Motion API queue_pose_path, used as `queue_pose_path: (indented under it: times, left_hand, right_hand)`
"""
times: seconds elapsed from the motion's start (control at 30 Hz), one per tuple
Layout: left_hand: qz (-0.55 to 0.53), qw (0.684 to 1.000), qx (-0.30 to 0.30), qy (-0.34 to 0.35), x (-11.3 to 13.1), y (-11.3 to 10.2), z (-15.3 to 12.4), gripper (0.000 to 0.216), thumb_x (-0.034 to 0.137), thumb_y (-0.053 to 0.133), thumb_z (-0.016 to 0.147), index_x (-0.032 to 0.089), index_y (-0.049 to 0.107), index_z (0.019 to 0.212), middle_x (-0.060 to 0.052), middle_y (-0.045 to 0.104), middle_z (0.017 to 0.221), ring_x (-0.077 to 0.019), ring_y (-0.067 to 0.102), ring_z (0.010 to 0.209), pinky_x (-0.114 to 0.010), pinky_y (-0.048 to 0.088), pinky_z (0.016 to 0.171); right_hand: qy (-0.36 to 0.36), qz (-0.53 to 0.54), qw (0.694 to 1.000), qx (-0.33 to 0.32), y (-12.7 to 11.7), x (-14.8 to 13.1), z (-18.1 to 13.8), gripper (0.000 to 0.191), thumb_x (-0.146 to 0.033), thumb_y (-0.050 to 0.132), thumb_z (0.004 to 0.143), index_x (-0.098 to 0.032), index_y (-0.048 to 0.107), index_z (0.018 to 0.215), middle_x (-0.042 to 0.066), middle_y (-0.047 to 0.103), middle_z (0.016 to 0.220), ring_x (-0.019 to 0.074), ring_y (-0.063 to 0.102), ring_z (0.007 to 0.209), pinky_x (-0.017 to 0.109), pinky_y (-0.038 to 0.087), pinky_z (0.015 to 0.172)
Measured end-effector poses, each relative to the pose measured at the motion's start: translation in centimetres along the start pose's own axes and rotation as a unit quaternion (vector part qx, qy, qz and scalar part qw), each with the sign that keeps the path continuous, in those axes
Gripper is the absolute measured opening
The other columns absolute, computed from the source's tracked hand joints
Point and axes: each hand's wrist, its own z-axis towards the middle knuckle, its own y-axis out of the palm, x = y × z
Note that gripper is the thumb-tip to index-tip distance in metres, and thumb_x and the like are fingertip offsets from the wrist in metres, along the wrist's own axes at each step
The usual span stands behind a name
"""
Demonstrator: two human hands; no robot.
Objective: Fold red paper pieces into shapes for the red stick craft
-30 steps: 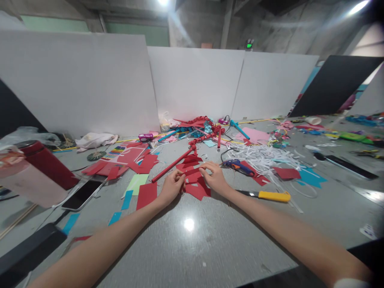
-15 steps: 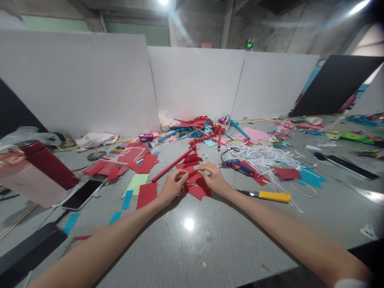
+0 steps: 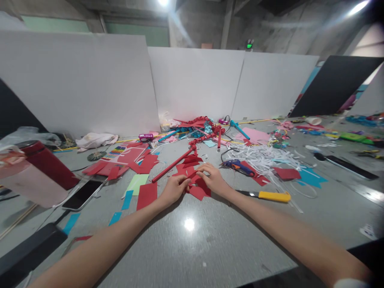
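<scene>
Both hands meet over a pile of red paper pieces in the middle of the table. My left hand is closed in a pinch at the near end of a small folded strip of red paper. The far end of that strip sits between the thumb and fingers of my right hand. Just beyond my left hand lies a rolled red paper stick, slanting toward a curled red paper chain. To the right of my right hand is a yellow-handled utility knife.
A blue glue gun lies near white paper shreds on the right. On the left are a phone, a pink bottle, a red bottle and a red paper sheet. White panels stand behind.
My left hand has dropped slightly toward me, its fingers closing lower on the red strip. My right hand has hardly moved.
</scene>
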Motion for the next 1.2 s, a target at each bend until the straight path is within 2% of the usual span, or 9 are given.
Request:
queue_pose_path:
  times: [0.47,0.77,1.2]
  left_hand:
    - [-0.009,1.0,0.008,0.007,0.5,-0.13,-0.07,0.04,0.042,0.053,0.097,0.018,0.063,0.067,-0.001,0.065,0.06,-0.0144,0.055,0.054,-0.026,0.04,0.06]
    - [-0.022,1.0,0.015,-0.003,0.4,-0.09,0.03,0.04,0.044,0.052,0.098,0.018,0.062,0.069,-0.001,0.065,0.059,-0.014,0.056,0.052,-0.025,0.041,0.058]
    - [-0.029,0.999,0.016,-0.003,0.83,-0.25,-0.15,0.041,0.048,0.054,0.095,0.018,0.063,0.068,-0.001,0.064,0.06,-0.0143,0.056,0.053,-0.025,0.04,0.057]
  right_hand:
    - [-0.001,-0.005,1.0,-0.021,-0.21,-0.52,0.0,0.018,-0.029,0.054,0.102,-0.023,0.064,0.088,0.007,0.069,0.094,0.024,0.06,0.094,0.041,0.046,0.092]
    - [0.002,0.001,1.0,-0.023,-0.35,-0.89,-0.01,0.008,-0.028,0.058,0.1,-0.022,0.064,0.098,0.006,0.066,0.095,0.0223,0.061,0.094,0.037,0.047,0.09]
    - [-0.01,-0.013,1.0,-0.025,0.01,-0.37,-0.1,0.011,-0.028,0.055,0.101,-0.022,0.061,0.093,0.006,0.065,0.093,0.0228,0.06,0.092,0.038,0.046,0.087]
